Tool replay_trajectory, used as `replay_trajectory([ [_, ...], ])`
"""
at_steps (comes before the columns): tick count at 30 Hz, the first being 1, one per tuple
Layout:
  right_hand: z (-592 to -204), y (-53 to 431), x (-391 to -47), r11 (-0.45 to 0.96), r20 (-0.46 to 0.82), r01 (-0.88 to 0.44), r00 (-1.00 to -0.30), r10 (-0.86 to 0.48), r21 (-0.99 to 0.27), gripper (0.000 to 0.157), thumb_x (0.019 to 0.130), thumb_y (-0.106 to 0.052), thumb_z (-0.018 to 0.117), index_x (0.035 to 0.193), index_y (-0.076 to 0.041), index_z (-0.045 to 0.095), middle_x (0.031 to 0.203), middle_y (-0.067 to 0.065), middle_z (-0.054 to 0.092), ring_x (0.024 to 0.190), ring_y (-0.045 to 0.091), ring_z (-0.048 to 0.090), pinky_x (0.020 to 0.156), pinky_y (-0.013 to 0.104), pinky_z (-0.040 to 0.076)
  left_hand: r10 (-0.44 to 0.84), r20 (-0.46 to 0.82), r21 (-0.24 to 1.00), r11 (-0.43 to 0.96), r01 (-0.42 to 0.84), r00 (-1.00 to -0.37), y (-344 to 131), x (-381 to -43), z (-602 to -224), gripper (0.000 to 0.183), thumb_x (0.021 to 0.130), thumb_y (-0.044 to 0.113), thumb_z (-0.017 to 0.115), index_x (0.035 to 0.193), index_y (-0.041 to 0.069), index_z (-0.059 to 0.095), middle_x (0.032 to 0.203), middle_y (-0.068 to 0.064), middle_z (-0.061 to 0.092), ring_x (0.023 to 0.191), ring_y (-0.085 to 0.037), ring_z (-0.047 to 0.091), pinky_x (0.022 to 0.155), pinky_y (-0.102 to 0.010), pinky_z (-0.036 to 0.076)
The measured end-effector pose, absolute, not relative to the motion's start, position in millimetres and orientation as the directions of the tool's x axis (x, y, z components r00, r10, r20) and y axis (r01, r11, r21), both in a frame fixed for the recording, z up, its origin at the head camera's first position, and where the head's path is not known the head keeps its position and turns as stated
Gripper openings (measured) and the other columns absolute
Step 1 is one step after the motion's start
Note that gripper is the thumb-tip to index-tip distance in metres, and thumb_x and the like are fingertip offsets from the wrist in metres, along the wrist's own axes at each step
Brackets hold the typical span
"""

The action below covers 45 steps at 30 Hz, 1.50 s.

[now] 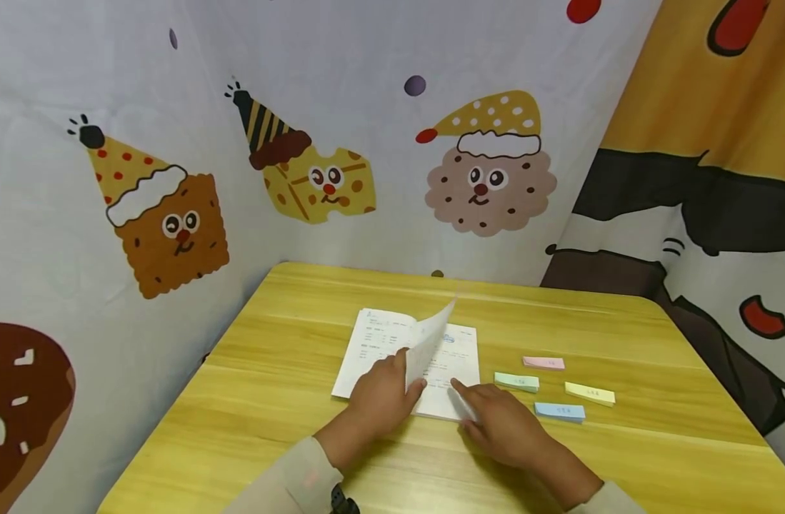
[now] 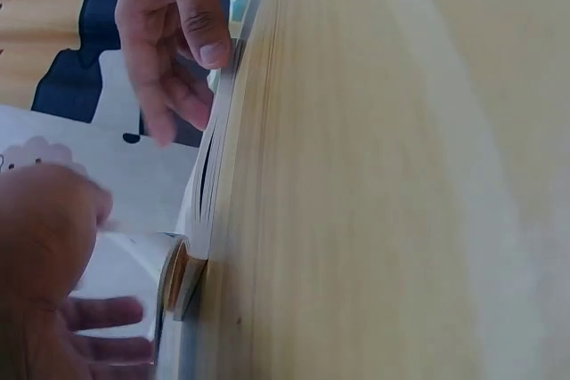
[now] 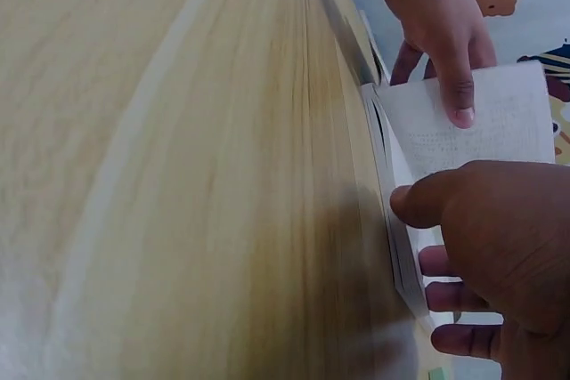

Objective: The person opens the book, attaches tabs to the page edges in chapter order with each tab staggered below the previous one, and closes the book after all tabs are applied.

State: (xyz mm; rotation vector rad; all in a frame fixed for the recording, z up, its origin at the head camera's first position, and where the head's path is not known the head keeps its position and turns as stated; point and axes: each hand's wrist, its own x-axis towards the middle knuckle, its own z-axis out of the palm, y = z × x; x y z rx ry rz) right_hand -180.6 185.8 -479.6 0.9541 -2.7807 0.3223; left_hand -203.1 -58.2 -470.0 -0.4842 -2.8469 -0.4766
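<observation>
An open book (image 1: 376, 343) with printed white pages lies on the table, one leaf (image 1: 428, 341) raised near its middle. My left hand (image 1: 382, 392) holds that leaf by its lower part. In the right wrist view, the left thumb (image 3: 461, 100) lies on the leaf's near face with the fingers behind it. At the book's lower right corner is my right hand (image 1: 504, 425), its index fingertip on the right-hand page and its thumb at the bottom edge. The page corner curls up between them. The right wrist view has its other fingers (image 3: 463, 340) spread loosely.
Right of the book lie small sticky-note pads: pink (image 1: 543, 363), green (image 1: 516, 382), yellow (image 1: 590, 393) and blue (image 1: 560, 412), with faint writing. The wood-grain table (image 1: 251, 428) meets a curtain (image 1: 341, 43) printed with cartoon snacks at the back and sides.
</observation>
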Motion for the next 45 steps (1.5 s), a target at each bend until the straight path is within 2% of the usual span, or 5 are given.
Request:
replay_trajectory([
  [8, -471.6, 188.2, -182.5, 0.767, 0.211, -0.626, -0.776, -0.594, -0.144, 0.04, 0.081, -0.027, 0.074, 0.117, -0.013, 0.065, 0.116, -0.002, 0.061, 0.107, 0.017, 0.055, 0.089, 0.036, 0.045, 0.139, 0.444, 0.21, 0.944, 0.254, -0.885, -65.7, -205.2, -471.2, 0.097, 0.08, 0.03, 0.07, 0.152, 0.018, 0.007, 0.134, -0.022, 0.037, 0.123, -0.038, 0.038, 0.085, -0.044, 0.047],
  [14, -468.4, 194.0, -182.9, 0.745, 0.227, -0.651, -0.755, -0.615, -0.146, 0.031, 0.079, -0.023, 0.075, 0.107, -0.011, 0.069, 0.111, -0.002, 0.063, 0.104, 0.017, 0.057, 0.087, 0.037, 0.046, 0.261, 0.368, 0.007, 0.959, 0.284, -0.892, -66.1, -206.5, -470.4, 0.071, 0.08, 0.019, 0.07, 0.142, 0.037, 0.04, 0.152, -0.02, 0.012, 0.138, -0.045, -0.003, 0.107, -0.058, 0.008],
  [22, -470.2, 197.6, -184.0, 0.756, 0.259, -0.638, -0.762, -0.593, -0.145, 0.016, 0.081, -0.014, 0.069, 0.097, -0.014, 0.073, 0.103, -0.004, 0.066, 0.098, 0.014, 0.059, 0.084, 0.035, 0.048, 0.542, 0.177, 0.069, 0.826, 0.559, -0.822, -59.6, -199.7, -472.0, 0.026, 0.085, 0.008, 0.063, 0.109, 0.016, 0.062, 0.116, 0.001, 0.054, 0.111, -0.018, 0.049, 0.084, -0.029, 0.047],
  [30, -469.4, 192.2, -190.2, 0.824, 0.279, -0.543, -0.826, -0.489, -0.165, 0.019, 0.076, -0.009, 0.073, 0.086, -0.024, 0.069, 0.088, -0.016, 0.062, 0.085, 0.002, 0.056, 0.07, 0.026, 0.049, 0.503, 0.104, 0.094, 0.854, 0.512, -0.858, -52.9, -200.6, -472.7, 0.06, 0.079, 0.069, 0.054, 0.114, 0.02, 0.061, 0.112, 0.0, 0.051, 0.1, -0.019, 0.049, 0.067, -0.033, 0.048],
  [45, -465.3, 175.2, -190.5, 0.839, 0.376, -0.392, -0.893, -0.248, -0.377, 0.03, 0.075, -0.032, 0.079, 0.08, -0.019, 0.053, 0.08, -0.006, 0.054, 0.069, 0.009, 0.047, 0.054, 0.027, 0.042, 0.458, 0.089, 0.106, 0.878, 0.466, -0.884, -63.7, -201.6, -470.4, 0.039, 0.088, 0.056, 0.054, 0.107, 0.024, 0.065, 0.117, -0.003, 0.053, 0.104, -0.021, 0.05, 0.07, -0.038, 0.049],
])
